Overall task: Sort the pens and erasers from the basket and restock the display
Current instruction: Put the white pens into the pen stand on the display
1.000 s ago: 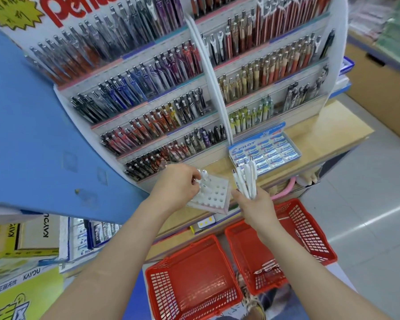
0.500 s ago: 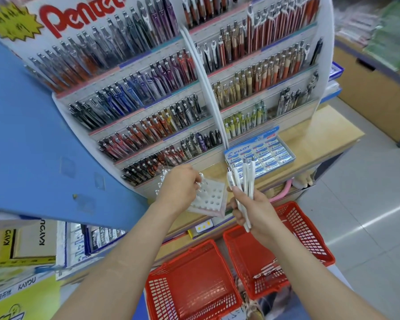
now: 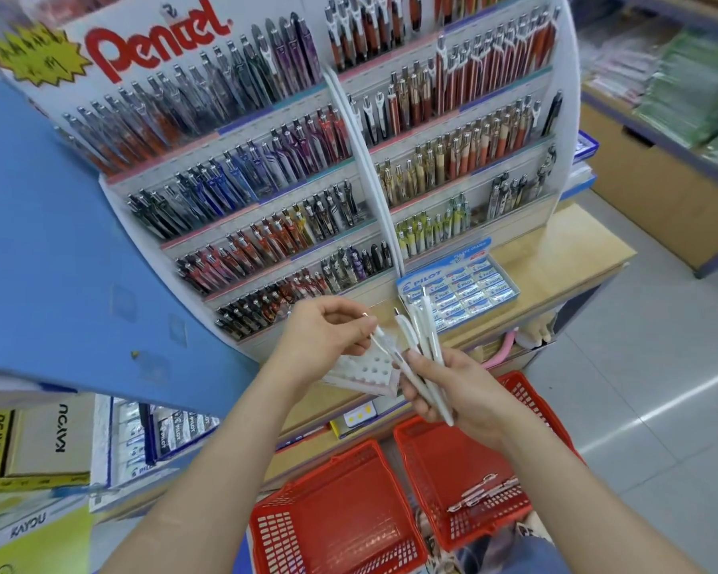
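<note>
Below the Pentel display [image 3: 266,167] sits a Pilot eraser box [image 3: 459,290].

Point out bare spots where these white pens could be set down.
Bare wooden countertop right of the Pilot eraser box, up to its corner. The left red basket is empty too. Crowded: the pen rack, and the right red basket holding loose pens.

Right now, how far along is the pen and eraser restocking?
Done: the left red basket is empty and the Pilot eraser box looks full. In hand: the right hand grips a bundle of white pens, and the left hand pinches a single pen above the holed white holder. Left: those pens, plus the loose pens in the right red basket.
</note>
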Tool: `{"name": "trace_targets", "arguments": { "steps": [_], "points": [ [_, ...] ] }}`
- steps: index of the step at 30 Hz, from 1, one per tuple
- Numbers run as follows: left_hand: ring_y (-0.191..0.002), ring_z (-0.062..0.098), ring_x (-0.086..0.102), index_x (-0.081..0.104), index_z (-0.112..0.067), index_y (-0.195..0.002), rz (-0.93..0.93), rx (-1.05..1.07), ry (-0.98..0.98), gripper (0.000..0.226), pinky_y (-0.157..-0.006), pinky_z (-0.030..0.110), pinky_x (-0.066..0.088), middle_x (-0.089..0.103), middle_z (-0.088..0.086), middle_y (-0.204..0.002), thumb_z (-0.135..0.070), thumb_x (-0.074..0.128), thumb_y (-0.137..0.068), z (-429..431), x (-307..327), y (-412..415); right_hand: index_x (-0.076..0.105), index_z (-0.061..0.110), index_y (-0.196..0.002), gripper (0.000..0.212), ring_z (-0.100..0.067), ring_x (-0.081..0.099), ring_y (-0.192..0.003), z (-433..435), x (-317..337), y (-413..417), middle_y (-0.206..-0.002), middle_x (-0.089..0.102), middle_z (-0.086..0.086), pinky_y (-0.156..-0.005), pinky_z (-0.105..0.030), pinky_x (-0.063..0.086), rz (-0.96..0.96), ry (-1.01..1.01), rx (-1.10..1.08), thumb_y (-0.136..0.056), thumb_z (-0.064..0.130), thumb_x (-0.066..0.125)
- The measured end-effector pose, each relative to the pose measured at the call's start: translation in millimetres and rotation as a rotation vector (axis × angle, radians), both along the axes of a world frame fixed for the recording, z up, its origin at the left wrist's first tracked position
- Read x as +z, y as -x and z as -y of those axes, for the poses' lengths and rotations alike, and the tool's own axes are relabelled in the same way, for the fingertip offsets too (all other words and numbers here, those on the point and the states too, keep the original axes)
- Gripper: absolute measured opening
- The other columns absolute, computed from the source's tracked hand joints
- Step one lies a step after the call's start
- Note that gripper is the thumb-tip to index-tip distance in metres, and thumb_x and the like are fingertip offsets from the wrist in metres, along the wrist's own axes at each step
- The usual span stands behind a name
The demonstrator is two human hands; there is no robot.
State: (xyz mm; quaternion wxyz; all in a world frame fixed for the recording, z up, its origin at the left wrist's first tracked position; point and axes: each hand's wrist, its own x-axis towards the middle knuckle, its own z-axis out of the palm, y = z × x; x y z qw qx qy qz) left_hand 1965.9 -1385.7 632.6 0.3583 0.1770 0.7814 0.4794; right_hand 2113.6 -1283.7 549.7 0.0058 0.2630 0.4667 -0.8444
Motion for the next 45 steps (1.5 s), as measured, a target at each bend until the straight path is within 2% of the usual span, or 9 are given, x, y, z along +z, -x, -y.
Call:
{"name": "trace_targets", "arguments": {
  "steps": [3,6,10,13,24,27,32,36,45],
  "points": [
    [-0.061,0.02,0.064,0.07,-0.003,-0.086,-0.125,0.119,-0.053,0.008,-0.062,0.028,0.058,0.07,0.015,-0.074,-0.005,0.072,-0.079,5,10,15,0.055,0.006,-0.089,0.025,-0.013,0.038,-0.04,-4,-14,-12,-0.06,0.054,-0.008,-0.037,-0.019,0.026,0.144,-0.055,-0.083,-0.097,0.029,0.051],
    [-0.059,0.017,0.065,0.071,-0.008,-0.083,-0.288,0.174,-0.065,0.006,-0.063,0.029,0.059,0.07,0.012,-0.071,-0.007,0.074,-0.078,6,9,27,0.057,0.009,-0.094,0.026,-0.01,0.032,-0.037,-6,-25,-24,-0.057,0.048,-0.005,-0.036,-0.017,0.023,0.221,-0.06,-0.165,-0.099,0.032,0.048],
    [-0.062,0.012,0.065,0.073,-0.021,-0.078,-0.512,0.087,0.047,0.005,-0.065,0.03,0.058,0.07,-0.001,-0.067,-0.016,0.075,-0.077,0,-12,26,0.06,0.005,-0.102,0.021,-0.01,0.037,-0.04,-3,-29,-26,-0.058,0.048,-0.003,-0.037,-0.02,0.027,0.23,0.009,-0.244,-0.1,0.021,0.045],
    [-0.064,0.009,0.063,0.072,-0.023,-0.076,-0.607,0.022,0.1,0.004,-0.069,0.029,0.057,0.068,-0.007,-0.067,-0.019,0.074,-0.078,-5,-28,22,0.055,0.008,-0.1,0.014,-0.01,0.04,-0.042,-3,-30,-25,-0.06,0.049,-0.004,-0.038,-0.019,0.029,0.238,0.028,-0.261,-0.1,0.018,0.046],
    [-0.069,0.013,0.058,0.071,-0.02,-0.075,-0.687,-0.067,0.211,0.004,-0.072,0.032,0.052,0.063,-0.006,-0.073,-0.022,0.072,-0.079,-18,-63,18,0.05,0.003,-0.112,0.02,-0.009,0.038,-0.039,-6,-29,-27,-0.063,0.05,-0.003,-0.036,-0.019,0.027,0.221,0.004,-0.25,-0.1,0.019,0.046],
    [-0.075,0.012,0.052,0.072,-0.018,-0.081,-0.752,-0.103,0.252,0.007,-0.073,0.027,0.044,0.056,-0.004,-0.082,-0.025,0.073,-0.079,-20,-67,20,0.053,0.005,-0.106,0.017,-0.01,0.039,-0.041,-7,-27,-26,-0.062,0.05,-0.003,-0.037,-0.019,0.028,0.216,-0.007,-0.251,-0.099,0.019,0.047],
    [-0.076,0.012,0.05,0.071,-0.017,-0.086,-0.829,-0.162,0.358,0.014,-0.063,0.022,0.028,0.052,-0.005,-0.083,-0.03,0.071,-0.081,-23,-71,19,0.055,0.013,-0.097,0.014,-0.01,0.037,-0.04,-4,-24,-21,-0.064,0.051,-0.003,-0.038,-0.018,0.025,0.174,-0.001,-0.233,-0.099,0.025,0.049],
    [-0.082,0.014,0.051,0.07,-0.018,-0.088,-0.87,-0.198,0.406,0.017,-0.068,0.025,0.035,0.054,-0.005,-0.085,-0.034,0.069,-0.082,-25,-71,21,0.056,0.013,-0.102,0.016,-0.01,0.033,-0.04,-2,-20,-19,-0.062,0.051,-0.001,-0.04,-0.018,0.022,0.119,-0.017,-0.197,-0.098,0.027,0.049],
    [-0.082,0.015,0.052,0.068,-0.017,-0.092,-0.887,-0.251,0.467,0.023,-0.066,0.024,0.033,0.049,-0.006,-0.087,-0.038,0.069,-0.082,-26,-67,24,0.062,0.014,-0.096,0.008,-0.013,0.029,-0.044,-4,-10,-17,-0.062,0.047,-0.004,-0.042,-0.021,0.02,0.061,-0.086,-0.175,-0.09,0.019,0.063]
  ]
}}
